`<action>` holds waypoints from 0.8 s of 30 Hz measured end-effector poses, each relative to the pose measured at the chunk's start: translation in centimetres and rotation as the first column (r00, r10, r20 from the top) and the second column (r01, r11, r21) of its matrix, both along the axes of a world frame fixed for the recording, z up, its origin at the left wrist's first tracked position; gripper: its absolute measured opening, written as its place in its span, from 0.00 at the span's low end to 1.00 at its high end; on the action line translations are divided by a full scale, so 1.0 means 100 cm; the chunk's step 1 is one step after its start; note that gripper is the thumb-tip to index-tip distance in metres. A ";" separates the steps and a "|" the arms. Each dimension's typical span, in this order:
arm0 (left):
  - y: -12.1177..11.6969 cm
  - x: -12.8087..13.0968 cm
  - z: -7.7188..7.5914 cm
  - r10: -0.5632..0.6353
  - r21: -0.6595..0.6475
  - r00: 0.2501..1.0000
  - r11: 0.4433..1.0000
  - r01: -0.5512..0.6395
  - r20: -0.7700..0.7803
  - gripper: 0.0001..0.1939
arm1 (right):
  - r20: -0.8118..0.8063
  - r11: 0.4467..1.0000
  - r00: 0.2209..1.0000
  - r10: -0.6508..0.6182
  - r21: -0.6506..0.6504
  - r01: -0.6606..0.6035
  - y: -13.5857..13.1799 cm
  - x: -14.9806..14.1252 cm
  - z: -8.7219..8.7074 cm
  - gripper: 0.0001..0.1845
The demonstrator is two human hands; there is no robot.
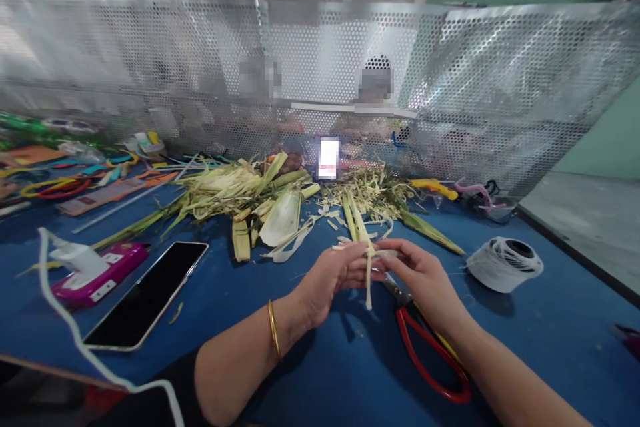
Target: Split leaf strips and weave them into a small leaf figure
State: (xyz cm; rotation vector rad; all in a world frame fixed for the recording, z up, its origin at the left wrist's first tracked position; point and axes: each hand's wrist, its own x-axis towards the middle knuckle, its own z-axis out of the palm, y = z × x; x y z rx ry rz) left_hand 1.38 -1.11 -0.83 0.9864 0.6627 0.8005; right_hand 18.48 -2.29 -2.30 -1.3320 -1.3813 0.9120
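Note:
My left hand (334, 277) and my right hand (419, 271) meet above the blue table (310, 373), both pinched on thin pale palm-leaf strips (369, 273) that cross between the fingers; one strip hangs down below them. A gold bangle (273, 329) circles my left wrist. Red-handled scissors (430, 353) lie on the table under my right forearm, blades pointing toward the hands. Longer green-yellow strips (356, 220) stretch away from the hands to a heap of leaves (240, 190).
A black phone (147, 293) lies at the left, beside a pink power bank (103, 273) with a white charger and cable. A white thread spool (505, 263) sits right. Perforated metal screen (450, 80) closes off the back; people sit behind it. Colourful clutter lies far left.

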 end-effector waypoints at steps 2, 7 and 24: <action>0.001 -0.003 -0.001 -0.063 -0.007 0.998 0.998 0.063 0.031 0.35 | 0.041 1.000 0.999 -0.013 0.009 0.013 0.002 0.003 -0.002 0.16; 0.007 -0.013 0.007 -0.232 -0.050 0.972 0.971 0.234 0.031 0.38 | 0.242 0.976 0.970 0.037 0.199 -0.087 0.002 0.012 0.007 0.14; -0.001 -0.003 0.004 -0.064 0.093 0.912 0.989 0.111 -0.406 0.16 | 0.476 0.937 0.871 0.121 0.234 -0.258 -0.003 0.012 0.013 0.09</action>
